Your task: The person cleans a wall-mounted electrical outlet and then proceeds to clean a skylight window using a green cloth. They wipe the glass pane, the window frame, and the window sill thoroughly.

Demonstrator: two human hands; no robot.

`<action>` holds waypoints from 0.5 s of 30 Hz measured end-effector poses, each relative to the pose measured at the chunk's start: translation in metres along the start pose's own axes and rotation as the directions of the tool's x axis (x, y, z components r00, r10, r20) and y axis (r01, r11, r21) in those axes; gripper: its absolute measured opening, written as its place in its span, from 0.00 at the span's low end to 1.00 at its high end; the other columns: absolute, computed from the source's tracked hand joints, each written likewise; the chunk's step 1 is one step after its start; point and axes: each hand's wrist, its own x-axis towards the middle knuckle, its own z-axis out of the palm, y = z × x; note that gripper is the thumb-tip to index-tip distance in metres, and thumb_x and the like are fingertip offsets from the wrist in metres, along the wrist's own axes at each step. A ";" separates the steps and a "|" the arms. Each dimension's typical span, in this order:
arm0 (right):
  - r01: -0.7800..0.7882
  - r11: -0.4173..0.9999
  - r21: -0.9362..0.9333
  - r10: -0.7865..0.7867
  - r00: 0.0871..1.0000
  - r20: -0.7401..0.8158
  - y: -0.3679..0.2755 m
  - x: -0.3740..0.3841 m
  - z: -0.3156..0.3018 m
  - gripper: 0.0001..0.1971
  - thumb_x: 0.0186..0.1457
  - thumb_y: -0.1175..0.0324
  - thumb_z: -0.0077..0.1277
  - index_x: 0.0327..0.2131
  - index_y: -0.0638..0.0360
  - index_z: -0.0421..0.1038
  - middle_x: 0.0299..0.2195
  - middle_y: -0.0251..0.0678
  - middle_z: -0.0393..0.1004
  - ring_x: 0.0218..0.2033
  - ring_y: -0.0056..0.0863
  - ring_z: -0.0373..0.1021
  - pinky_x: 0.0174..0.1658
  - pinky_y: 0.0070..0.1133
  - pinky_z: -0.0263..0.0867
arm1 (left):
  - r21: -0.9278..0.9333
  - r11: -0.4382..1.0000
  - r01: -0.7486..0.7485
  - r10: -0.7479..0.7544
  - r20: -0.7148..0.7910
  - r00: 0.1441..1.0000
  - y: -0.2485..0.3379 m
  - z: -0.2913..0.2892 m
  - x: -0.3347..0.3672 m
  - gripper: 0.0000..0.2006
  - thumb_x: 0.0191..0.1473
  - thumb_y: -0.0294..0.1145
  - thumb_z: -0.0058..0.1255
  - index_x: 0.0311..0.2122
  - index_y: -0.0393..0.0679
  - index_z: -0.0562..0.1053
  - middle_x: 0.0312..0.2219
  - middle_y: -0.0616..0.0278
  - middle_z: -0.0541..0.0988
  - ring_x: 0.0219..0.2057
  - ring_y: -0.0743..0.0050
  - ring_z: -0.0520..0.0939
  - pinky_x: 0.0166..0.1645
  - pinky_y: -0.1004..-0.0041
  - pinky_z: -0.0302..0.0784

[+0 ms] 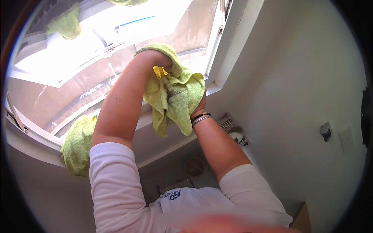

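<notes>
- Window [116, 50]: the widest thing in my head view, bright outside, with a pale ledge [146, 116] along its lower edge.
- Cloth [178, 97]: green, crumpled, gathered between both hands near the ledge's right corner, its loose end drooping over the near edge. I judge it light, soft and limp, hard to damage; damp or dry I cannot tell. I would take hold of a thick bunched fold, since a single corner would let the rest dangle.
- Second cloth [79, 145]: also green, draped over the near edge toward the ledge's left corner, touched by neither hand as far as I see.
- Left hand [166, 64]: bent down into the cloth, mostly covered; I cannot tell how its fingers close.
- Right hand [199, 107]: against the cloth's right edge, fingers hidden behind it; its grip I cannot tell either.
- Dark smudge [175, 93]: on the cloth's front.
</notes>
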 end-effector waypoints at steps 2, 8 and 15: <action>-0.001 1.000 -0.002 0.001 0.999 0.049 0.004 0.001 0.006 0.29 0.53 0.47 0.27 0.53 0.54 0.47 0.53 0.38 0.50 0.54 0.32 0.50 0.57 0.26 0.44 | 0.128 0.990 -0.058 0.061 -0.020 0.998 -0.004 0.003 0.005 0.17 0.41 0.36 0.50 0.39 0.42 0.72 0.39 0.54 0.72 0.41 0.64 0.72 0.37 0.65 0.70; 0.137 0.778 -0.613 -0.107 0.991 0.085 0.008 0.005 -0.007 0.28 0.54 0.48 0.26 0.54 0.53 0.46 0.54 0.36 0.49 0.55 0.29 0.48 0.57 0.26 0.44 | -0.006 0.998 -0.062 0.062 -0.036 0.997 0.052 0.037 0.028 0.18 0.46 0.36 0.46 0.43 0.39 0.68 0.43 0.54 0.69 0.42 0.66 0.71 0.42 0.68 0.68; -0.175 0.503 0.846 0.000 0.979 0.203 0.004 0.001 0.002 0.27 0.54 0.48 0.25 0.54 0.53 0.46 0.54 0.36 0.49 0.55 0.29 0.47 0.57 0.27 0.43 | -0.027 0.984 -0.178 0.176 -0.054 0.983 0.050 0.053 0.056 0.19 0.47 0.37 0.45 0.44 0.39 0.68 0.44 0.54 0.69 0.43 0.67 0.71 0.43 0.69 0.68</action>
